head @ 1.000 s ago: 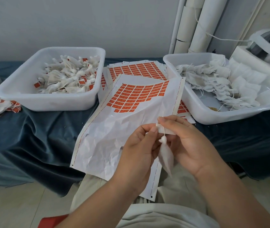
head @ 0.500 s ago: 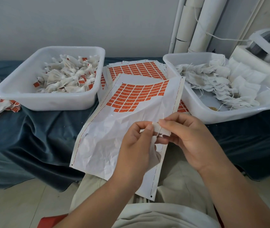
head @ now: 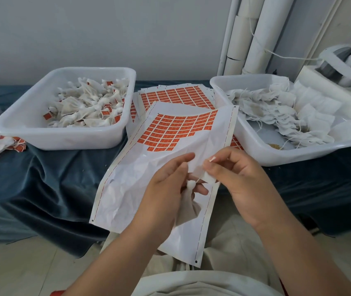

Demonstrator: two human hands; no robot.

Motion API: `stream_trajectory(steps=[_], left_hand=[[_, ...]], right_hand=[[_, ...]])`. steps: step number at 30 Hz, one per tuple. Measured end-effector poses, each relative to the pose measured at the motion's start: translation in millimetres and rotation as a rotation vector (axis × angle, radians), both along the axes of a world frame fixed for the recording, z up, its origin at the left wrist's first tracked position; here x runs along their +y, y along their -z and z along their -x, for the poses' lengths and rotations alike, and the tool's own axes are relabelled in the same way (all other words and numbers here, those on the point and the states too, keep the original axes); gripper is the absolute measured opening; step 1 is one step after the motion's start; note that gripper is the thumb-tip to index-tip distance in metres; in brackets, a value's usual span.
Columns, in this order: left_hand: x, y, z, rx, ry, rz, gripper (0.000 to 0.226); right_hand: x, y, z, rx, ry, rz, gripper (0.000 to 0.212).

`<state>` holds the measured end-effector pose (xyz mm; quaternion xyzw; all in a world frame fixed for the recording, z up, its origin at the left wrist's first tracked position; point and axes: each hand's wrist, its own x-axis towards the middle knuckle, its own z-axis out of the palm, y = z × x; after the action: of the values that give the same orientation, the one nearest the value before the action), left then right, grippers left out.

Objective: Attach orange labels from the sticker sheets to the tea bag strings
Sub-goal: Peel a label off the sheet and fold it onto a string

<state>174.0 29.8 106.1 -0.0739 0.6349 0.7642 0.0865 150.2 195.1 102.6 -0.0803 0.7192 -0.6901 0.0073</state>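
— Over the sticker sheet (head: 131, 184), what are you holding?
— My left hand (head: 166, 189) is gripping the tea bag (head: 188, 202) by the neck, steadying it; my right hand (head: 241, 180) is pinching a white tab (head: 207, 177), probably closing it round the string (head: 198, 180).

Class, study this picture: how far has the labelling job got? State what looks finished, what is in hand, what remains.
Done: the left tub holds a pile of labelled tea bags, and the top sticker sheet is largely stripped. In hand: the left hand holds one tea bag while the right hand pinches a white tab at its string. Left: the right tub holds many unlabelled bags.
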Motion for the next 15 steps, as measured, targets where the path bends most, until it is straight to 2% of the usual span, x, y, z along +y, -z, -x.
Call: stream_trajectory(steps=[5, 10, 15], left_hand=[[-7.3, -2.5, 5.2, -0.081, 0.103, -0.078, 0.026], [-8.0, -2.7, 8.0, -0.057, 0.098, -0.038, 0.024], [-8.1, -2.6, 9.1, -0.030, 0.102, 0.050, 0.030]], right_hand=[[-1.9, 6.9, 4.2, -0.131, -0.094, 0.217, 0.042], [-1.5, 7.0, 6.4, -0.322, -0.214, 0.436, 0.025], [-3.4, 6.4, 7.0, -0.411, -0.206, 0.472, 0.017]])
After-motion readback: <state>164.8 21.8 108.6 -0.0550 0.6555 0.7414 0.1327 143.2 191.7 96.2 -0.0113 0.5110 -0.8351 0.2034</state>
